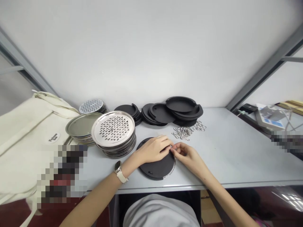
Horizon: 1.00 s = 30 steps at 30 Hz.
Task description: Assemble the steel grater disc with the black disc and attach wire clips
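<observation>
A black round disc [157,170] lies flat near the table's front edge, with a thin silvery strip [172,170] along its right rim. My left hand [153,149] rests across the disc, its thumb and fingers bent together at the right edge. At that same spot my right hand [186,157] is closed in a pinch, touching the left fingertips; whatever it pinches is too small to make out. Just beyond the hands lies a loose pile of small metal hooks [182,133], with metal rings [200,126] beside it.
Perforated metal grater discs [115,129] are stacked left of my hands, near plain metal discs [82,126] and smaller grater plates [92,106]. Black round parts [163,113] and black trays [181,104] line the wall. A cream bag [30,132] covers the left side; a box [270,116] stands right.
</observation>
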Motion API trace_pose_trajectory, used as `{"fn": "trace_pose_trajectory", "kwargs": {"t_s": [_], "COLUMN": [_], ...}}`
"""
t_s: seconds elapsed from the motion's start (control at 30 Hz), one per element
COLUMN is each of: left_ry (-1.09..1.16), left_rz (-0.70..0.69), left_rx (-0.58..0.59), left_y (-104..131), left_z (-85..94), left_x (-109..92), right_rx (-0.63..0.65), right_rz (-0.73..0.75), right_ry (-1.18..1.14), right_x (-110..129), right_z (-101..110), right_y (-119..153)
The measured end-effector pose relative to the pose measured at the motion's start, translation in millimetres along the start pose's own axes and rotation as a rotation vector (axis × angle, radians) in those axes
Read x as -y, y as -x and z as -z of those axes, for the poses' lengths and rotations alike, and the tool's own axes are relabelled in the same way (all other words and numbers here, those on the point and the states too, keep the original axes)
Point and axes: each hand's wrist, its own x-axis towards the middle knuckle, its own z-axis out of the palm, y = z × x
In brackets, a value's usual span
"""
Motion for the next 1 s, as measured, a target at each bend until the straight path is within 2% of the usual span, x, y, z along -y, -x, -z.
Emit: {"fn": "trace_pose_trajectory", "kwargs": {"t_s": [0.23,0.5,0.67,0.87,1.0], "left_ry": [0.241,0.327,0.339,0.307,0.187], "left_rz": [0.044,0.055,0.034,-0.017,-0.058], "left_rx": [-0.027,-0.024,-0.025,-0.001,-0.005], "left_y": [-2.2,-2.0,-1.1,0.0,0.5], "left_z": [-0.1,-1.8,-3.2,-2.0,-0.1], "left_x": [1.6,5.0,9.5,11.8,11.9], "right_rx": [-0.01,-0.018,0.018,0.019,0.021], "right_rz": [0.029,0.05,0.124,0.104,0.088], "right_ry": [0.016,0.039,0.054,-0.005,-0.061], "right_x": [-1.6,-0.4,-3.3,-3.6,-3.8], "right_z": [-0.7,0.2,5.9,10.2,9.9], "right_y": [0.1,2.7,3.7,3.4,3.0]}}
